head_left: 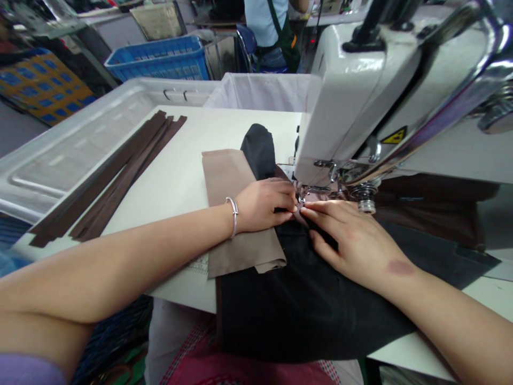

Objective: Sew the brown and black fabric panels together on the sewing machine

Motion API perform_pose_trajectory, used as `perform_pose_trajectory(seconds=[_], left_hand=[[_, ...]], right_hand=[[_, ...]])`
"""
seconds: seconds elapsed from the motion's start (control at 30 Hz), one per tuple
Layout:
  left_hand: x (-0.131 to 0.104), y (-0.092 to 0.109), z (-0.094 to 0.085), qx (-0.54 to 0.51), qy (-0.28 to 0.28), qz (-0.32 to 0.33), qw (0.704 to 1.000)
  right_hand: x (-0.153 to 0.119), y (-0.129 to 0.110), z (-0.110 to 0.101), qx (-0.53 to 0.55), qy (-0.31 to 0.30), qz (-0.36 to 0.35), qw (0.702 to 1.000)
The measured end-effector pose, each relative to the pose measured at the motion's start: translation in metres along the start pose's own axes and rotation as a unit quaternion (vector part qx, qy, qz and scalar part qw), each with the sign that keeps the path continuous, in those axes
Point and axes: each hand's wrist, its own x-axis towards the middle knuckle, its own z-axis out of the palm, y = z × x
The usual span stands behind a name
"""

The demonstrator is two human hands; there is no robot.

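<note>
A white sewing machine (340, 101) stands at the right, its presser foot (301, 199) down near my fingertips. My left hand (266, 206), a silver bangle at the wrist, pinches the edge of brown fabric just left of the foot. My right hand (348, 235) lies over black fabric (304, 310), fingers stretched toward the foot and pressing the cloth. Under my left wrist is a tan fabric piece (228, 176). The black cloth drapes over the table's front edge onto my lap. Beyond the machine's needle, brown shiny material (428, 208) lies on the right.
Dark brown strips (116, 176) lie on the left of the white table (176, 166). A clear plastic tub (80, 139) and a white-lined bin (260, 91) border it. Farther back are a blue basket (160, 59), an orange-and-blue crate (44, 85) and a seated person (266, 27).
</note>
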Motion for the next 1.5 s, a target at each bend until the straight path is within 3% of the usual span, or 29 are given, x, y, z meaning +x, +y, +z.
perform_pose_trajectory(seconds=[0.33,0.6,0.73,1.03,1.27,1.37,1.5], left_hand=[[0.001,-0.001,0.0,0.013,-0.005,-0.005,1.0],[0.011,0.004,-0.024,0.055,-0.148,0.014,0.987],[0.012,0.001,-0.033,0.017,-0.163,0.009,0.986],[-0.004,-0.013,-0.021,-0.083,-0.091,-0.038,0.992],[-0.006,-0.013,-0.017,-0.101,-0.068,-0.049,0.991],[-0.006,-0.014,-0.016,-0.087,-0.065,-0.027,0.994],[-0.007,-0.015,-0.016,-0.048,-0.047,0.068,0.995]], right_hand=[[0.0,0.002,0.004,0.002,0.002,0.013,1.0],[0.003,-0.002,-0.001,-0.022,-0.01,0.02,1.0],[0.01,-0.005,-0.005,-0.047,0.002,0.018,0.999],[0.014,-0.001,-0.005,0.005,0.006,0.041,0.999],[0.015,-0.01,0.006,-0.061,0.084,0.073,0.992],[0.016,-0.009,0.011,-0.079,0.108,0.067,0.989],[0.015,-0.007,0.016,-0.067,0.119,0.06,0.989]])
